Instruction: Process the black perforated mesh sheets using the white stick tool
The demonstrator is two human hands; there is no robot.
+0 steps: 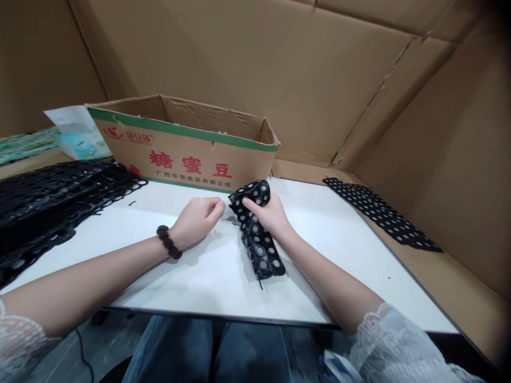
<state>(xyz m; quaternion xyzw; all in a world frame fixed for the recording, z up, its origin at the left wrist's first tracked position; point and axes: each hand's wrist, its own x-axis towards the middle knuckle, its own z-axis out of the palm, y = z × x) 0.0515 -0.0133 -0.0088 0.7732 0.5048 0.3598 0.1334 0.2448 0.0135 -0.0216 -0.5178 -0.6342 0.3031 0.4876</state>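
My right hand [274, 215] grips a folded black strip with pale round dots [259, 244], thumb on top and fingers behind it. The strip bends over at its upper end, and its lower end hangs toward the table's front edge, with a thin black thread sticking out. To its left, my left hand [202, 219] is closed, thumb and forefinger pressed together. Whether it pinches anything small is hidden. A gap separates the left fingertips from the strip's ragged left edge. A dark beaded band [169, 242] circles my left wrist.
A cardboard box [187, 151] with red lettering stands behind my hands. Black perforated sheets [51, 197] are heaped at left, near a tissue pack [82, 141]. One flat dotted sheet [379, 213] lies on the right edge. Cardboard walls [239, 53] surround the white table [339, 229].
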